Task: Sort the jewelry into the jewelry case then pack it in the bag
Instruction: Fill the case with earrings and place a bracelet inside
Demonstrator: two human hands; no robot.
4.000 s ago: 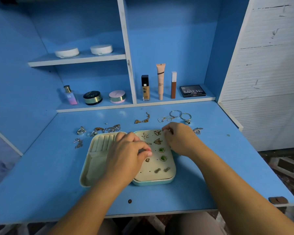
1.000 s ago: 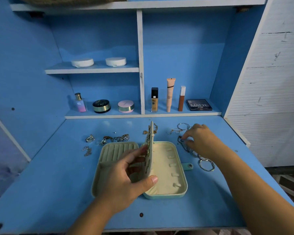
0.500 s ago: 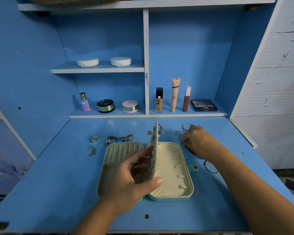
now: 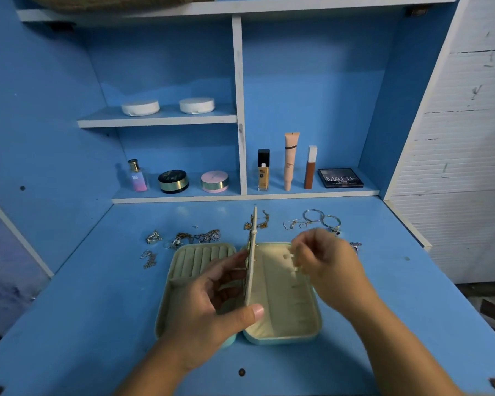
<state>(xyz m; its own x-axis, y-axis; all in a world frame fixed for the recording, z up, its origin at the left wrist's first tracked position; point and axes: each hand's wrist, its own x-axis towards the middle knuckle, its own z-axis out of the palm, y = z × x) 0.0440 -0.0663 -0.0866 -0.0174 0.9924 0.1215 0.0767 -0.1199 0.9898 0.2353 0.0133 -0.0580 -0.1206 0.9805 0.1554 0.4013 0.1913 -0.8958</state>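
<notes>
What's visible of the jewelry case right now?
The jewelry case lies open on the blue table: mint shell, cream padded lining. Its left half has ribbed ring slots, its right half small tabs. The left hand pinches the middle flap upright. The right hand, blurred, hovers over the right half.

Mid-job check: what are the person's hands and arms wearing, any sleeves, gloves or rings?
The left hand and right hand are ungloved; both forearms are bare to the frame edge, with no sleeve, watch or bracelet. The left thumbnail is short, seemingly unpainted. Motion blur on the right hand could hide a thin ring.
</notes>
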